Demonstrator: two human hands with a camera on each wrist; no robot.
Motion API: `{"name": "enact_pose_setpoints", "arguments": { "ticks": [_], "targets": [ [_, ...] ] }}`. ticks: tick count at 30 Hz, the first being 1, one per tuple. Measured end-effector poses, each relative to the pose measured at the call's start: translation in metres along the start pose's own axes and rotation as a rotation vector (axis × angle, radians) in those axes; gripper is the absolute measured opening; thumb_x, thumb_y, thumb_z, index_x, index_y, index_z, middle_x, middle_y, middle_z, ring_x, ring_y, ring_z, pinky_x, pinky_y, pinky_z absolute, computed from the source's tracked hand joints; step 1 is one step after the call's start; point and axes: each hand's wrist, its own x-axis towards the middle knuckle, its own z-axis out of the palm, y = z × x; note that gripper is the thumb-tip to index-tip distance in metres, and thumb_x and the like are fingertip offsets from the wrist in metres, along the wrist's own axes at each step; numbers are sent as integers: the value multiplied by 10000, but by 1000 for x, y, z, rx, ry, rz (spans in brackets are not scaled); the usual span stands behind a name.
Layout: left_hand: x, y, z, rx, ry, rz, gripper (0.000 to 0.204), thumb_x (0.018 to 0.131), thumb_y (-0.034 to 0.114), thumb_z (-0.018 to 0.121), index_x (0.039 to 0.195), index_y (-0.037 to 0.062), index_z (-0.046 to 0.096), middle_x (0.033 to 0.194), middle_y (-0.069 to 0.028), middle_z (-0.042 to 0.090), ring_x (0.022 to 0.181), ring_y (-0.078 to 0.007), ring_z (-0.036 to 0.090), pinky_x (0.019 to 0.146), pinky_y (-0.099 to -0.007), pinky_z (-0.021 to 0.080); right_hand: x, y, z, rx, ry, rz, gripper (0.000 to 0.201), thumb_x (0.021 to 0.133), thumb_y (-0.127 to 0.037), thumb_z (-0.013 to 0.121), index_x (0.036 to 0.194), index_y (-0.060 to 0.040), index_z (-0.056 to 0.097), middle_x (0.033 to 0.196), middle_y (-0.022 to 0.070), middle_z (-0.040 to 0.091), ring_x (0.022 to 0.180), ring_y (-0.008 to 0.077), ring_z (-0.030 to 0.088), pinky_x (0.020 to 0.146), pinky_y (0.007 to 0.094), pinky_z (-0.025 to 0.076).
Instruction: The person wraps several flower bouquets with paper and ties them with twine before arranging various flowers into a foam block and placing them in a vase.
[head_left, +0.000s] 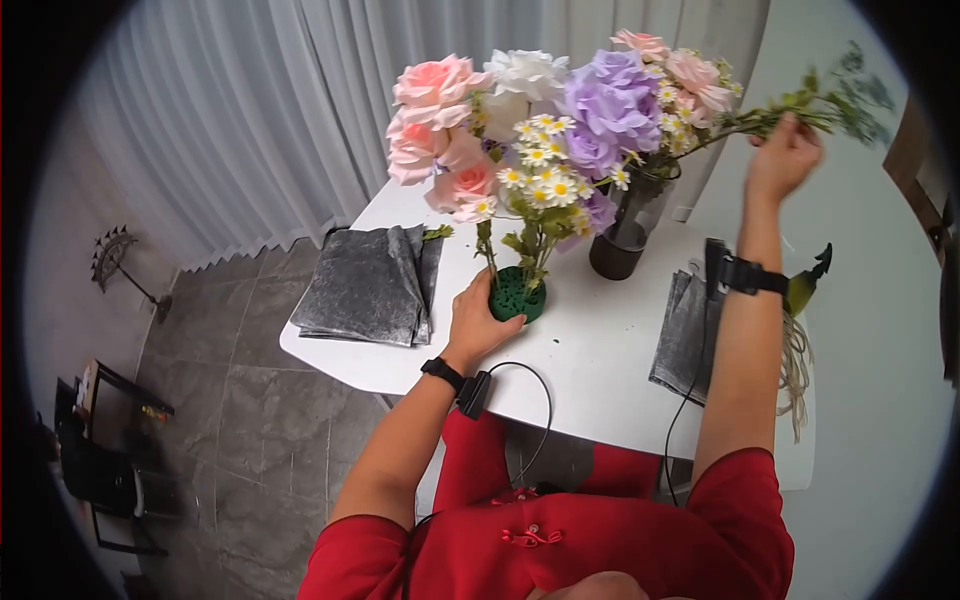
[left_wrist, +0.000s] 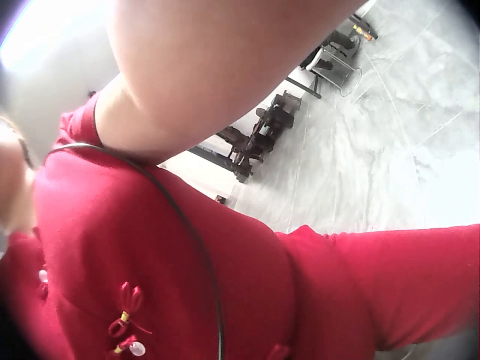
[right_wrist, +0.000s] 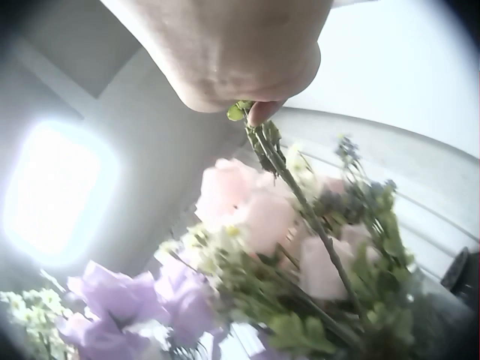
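Note:
My left hand [head_left: 475, 318] curls thumb and fingers round a green, hole-dotted flower base [head_left: 518, 300] on the white table. Pink and white roses, purple roses [head_left: 612, 105] and daisies [head_left: 545, 180] rise from and behind it. Raised at the right, my right hand [head_left: 787, 160] pinches a leafy stem [head_left: 805, 110], its bluish-green end blurred. In the right wrist view the stem [right_wrist: 319, 225] slants down from the fingers toward the flowers. Just left of that hand, pale pink roses [head_left: 700, 80] stand in a dark glass vase [head_left: 625, 235]. The left wrist view does not show the left hand.
Folded grey cloth [head_left: 360, 285] lies on the table's left, and another grey cloth [head_left: 685, 335] on its right. Beside the right forearm are a green-and-black object [head_left: 805, 285] and pale strands of cord [head_left: 795, 375]. Thin cables [head_left: 548, 400] run from the wrist cameras.

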Motion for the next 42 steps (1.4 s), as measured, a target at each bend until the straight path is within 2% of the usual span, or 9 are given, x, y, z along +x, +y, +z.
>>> {"name": "enact_pose_setpoints", "arguments": {
  "ticks": [6, 10, 12, 13, 19, 23, 26, 40, 42],
  "targets": [
    [-5, 4, -4, 51, -54, -22, 843, 598, 390, 782, 1294, 22, 482, 1234, -170, 517, 1158, -313, 499, 1002, -415, 339, -22, -107, -39, 270, -231, 22, 270, 897, -39, 621, 1135, 32, 517, 962, 115, 637, 791, 182, 635, 570, 296, 524],
    [-5, 13, -8, 68, -71, -76, 852, 571, 480, 812, 1249, 39, 544, 1199, -147, 492, 1141, -327, 482, 990, -412, 359, -90, -146, -59, 293, -373, 444, 241, 966, -117, 529, 1185, -21, 497, 989, 105, 628, 787, 173, 612, 628, 285, 488],
    [-7, 14, -7, 98, -47, -63, 850, 574, 498, 811, 1246, 47, 551, 1190, -153, 489, 1127, -344, 481, 985, -414, 368, -121, -159, -67, 536, -682, 524, 249, 975, -107, 499, 1202, -12, 460, 967, 136, 637, 801, 184, 625, 688, 275, 500],
    [-8, 14, -7, 108, -51, -56, 845, 577, 495, 809, 1247, 49, 550, 1204, -154, 481, 1140, -336, 476, 987, -414, 365, -137, -159, -69, 508, -701, 544, 242, 979, -109, 485, 1199, -13, 448, 957, 147, 642, 805, 184, 629, 722, 276, 500],
    [-4, 17, -12, 33, -109, -45, 805, 600, 444, 796, 1256, 59, 532, 1189, -136, 572, 1147, -309, 511, 1016, -401, 323, -204, -123, -47, 183, -863, 169, 174, 979, -88, 490, 1136, -16, 472, 944, 116, 664, 854, 172, 634, 814, 288, 486],
    [-5, 18, -11, 31, -77, -30, 790, 604, 418, 795, 1255, 61, 526, 1163, -113, 608, 1118, -320, 538, 1025, -397, 308, -224, -107, -28, 157, -795, 139, 76, 936, -81, 572, 963, -16, 602, 887, 76, 694, 826, 205, 658, 769, 305, 497],
    [-4, 17, -11, 20, -76, -33, 795, 601, 416, 797, 1258, 62, 523, 1169, -109, 604, 1122, -318, 535, 1028, -396, 305, -230, -101, -26, -61, -863, -16, 89, 923, -77, 592, 993, -25, 606, 884, 79, 700, 808, 234, 672, 738, 311, 510],
    [-4, 16, -11, 58, -86, -17, 855, 602, 438, 810, 1287, 34, 497, 1190, -134, 608, 1124, -309, 547, 1033, -391, 316, -248, -87, -20, -20, -808, 57, 139, 905, -102, 624, 1023, -37, 591, 875, 112, 692, 781, 303, 685, 654, 368, 526],
    [-3, 14, -9, 64, -84, -16, 850, 603, 437, 809, 1287, 41, 499, 1185, -132, 610, 1121, -311, 549, 1030, -390, 317, -248, -86, -20, -144, -827, -70, 172, 903, -133, 631, 1038, -40, 579, 864, 130, 684, 760, 332, 673, 623, 380, 519]
  ]
}}
